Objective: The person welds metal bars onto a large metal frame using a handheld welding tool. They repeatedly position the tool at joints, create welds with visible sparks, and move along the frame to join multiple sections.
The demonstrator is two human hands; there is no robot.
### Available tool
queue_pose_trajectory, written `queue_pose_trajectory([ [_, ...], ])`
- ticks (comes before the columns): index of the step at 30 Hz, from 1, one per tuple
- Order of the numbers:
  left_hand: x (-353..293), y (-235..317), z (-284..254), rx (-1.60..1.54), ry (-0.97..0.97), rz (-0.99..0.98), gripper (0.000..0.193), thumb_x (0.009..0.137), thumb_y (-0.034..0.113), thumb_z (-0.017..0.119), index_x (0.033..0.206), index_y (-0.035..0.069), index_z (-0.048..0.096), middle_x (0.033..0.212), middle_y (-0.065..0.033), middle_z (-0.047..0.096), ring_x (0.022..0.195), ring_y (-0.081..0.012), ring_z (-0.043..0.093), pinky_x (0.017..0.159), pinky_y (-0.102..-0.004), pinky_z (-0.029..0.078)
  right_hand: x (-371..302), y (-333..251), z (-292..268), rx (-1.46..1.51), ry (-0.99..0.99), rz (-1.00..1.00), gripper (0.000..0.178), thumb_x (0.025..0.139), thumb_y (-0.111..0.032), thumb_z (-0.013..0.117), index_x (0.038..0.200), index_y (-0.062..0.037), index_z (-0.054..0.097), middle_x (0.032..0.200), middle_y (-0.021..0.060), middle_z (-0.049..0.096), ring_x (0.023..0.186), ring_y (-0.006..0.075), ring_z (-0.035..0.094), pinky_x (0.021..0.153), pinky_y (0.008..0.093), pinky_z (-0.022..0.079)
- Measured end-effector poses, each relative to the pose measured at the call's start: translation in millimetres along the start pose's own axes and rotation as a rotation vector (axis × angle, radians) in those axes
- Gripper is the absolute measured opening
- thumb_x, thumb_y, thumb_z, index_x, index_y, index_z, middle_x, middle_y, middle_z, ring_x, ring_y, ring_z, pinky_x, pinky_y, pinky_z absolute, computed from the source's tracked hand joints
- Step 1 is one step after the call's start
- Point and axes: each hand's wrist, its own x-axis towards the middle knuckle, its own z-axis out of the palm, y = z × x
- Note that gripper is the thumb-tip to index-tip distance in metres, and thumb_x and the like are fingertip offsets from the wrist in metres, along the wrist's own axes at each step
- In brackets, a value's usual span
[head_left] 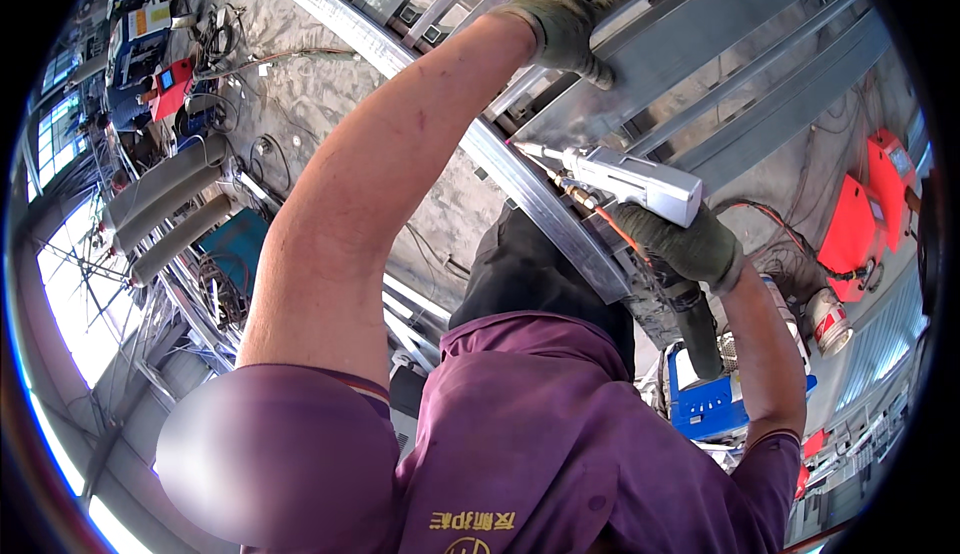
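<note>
Right hand (690,244) at 3 o'clock, wrapped round torch (650,182) at 2. Nozzle (540,151) points toward 9–10, tip close to rail (545,209). Left hand (568,29) at 1, fingers splayed over frame (690,59); can't tell if touching. Red boxes (850,234) farther out at 3.

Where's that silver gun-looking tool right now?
In the head view, the silver tool is right of centre, held in the gloved right hand, its nozzle near the metal rail.

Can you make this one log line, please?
green-gloved left hand: spread over flat grey metal panel | green-gloved right hand: gripping silver pistol-shaped tool
</note>
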Motion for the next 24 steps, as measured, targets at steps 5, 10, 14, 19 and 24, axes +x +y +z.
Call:
queue_pose_trajectory([
  [5, 0.9, 1.0, -5.3, -0.010, -0.040, -0.009, 0.131, 0.078, 0.079, 0.084, 0.180, 0.023, 0.025, 0.189, -0.0146, 0.014, 0.175, -0.0326, 0.007, 0.140, -0.0565, 0.004, 5.4, 3.0, 4.6, -0.040, 0.028, -0.091, 0.039, 0.106, -0.019, 0.080, 0.140, -0.0011, 0.071, 0.118, 0.0092, 0.081, 0.101, 0.0139, 0.075, 0.086, 0.0323, 0.062],
  [10, -1.0, -0.4, -6.3, -0.053, -0.013, 0.004, 0.132, 0.077, 0.081, 0.084, 0.180, 0.022, 0.025, 0.189, -0.0136, 0.015, 0.175, -0.0324, 0.007, 0.141, -0.0566, 0.003, 7.5, -6.5, 3.1, 0.001, -0.018, 0.024, 0.041, 0.105, -0.017, 0.082, 0.141, -0.0009, 0.071, 0.120, 0.0101, 0.081, 0.104, 0.0148, 0.075, 0.088, 0.0330, 0.062],
  [14, 0.1, 1.4, -8.1, 0.007, -0.058, -0.015, 0.134, 0.078, 0.085, 0.080, 0.181, 0.023, 0.021, 0.189, -0.0142, 0.014, 0.175, -0.0336, 0.006, 0.141, -0.0562, 0.003, 8.5, -5.9, 4.7, -0.038, -0.024, 0.021, 0.042, 0.104, -0.017, 0.082, 0.141, -0.0010, 0.071, 0.121, 0.0114, 0.081, 0.107, 0.0163, 0.077, 0.091, 0.0337, 0.062],
  [19, 1.4, 0.6, -5.5, 0.084, -0.079, -0.014, 0.136, 0.079, 0.095, 0.071, 0.182, 0.026, 0.015, 0.189, -0.0147, 0.011, 0.175, -0.0356, 0.003, 0.141, -0.0564, 0.002, 8.0, -20.1, 8.5, -0.021, -0.015, 0.107, 0.041, 0.103, -0.018, 0.083, 0.139, -0.0013, 0.072, 0.123, 0.0124, 0.082, 0.109, 0.0179, 0.078, 0.091, 0.0342, 0.063],
  [24, 0.4, -4.8, 1.3, 0.016, -0.026, 0.013, 0.138, 0.077, 0.095, 0.072, 0.182, 0.026, 0.014, 0.189, -0.0149, 0.010, 0.175, -0.0364, 0.004, 0.141, -0.0565, 0.002, 8.9, -15.5, 8.4, -0.126, -0.021, 0.019, 0.041, 0.103, -0.022, 0.083, 0.138, -0.0024, 0.074, 0.124, 0.0137, 0.083, 0.111, 0.0199, 0.080, 0.093, 0.0349, 0.064],
])
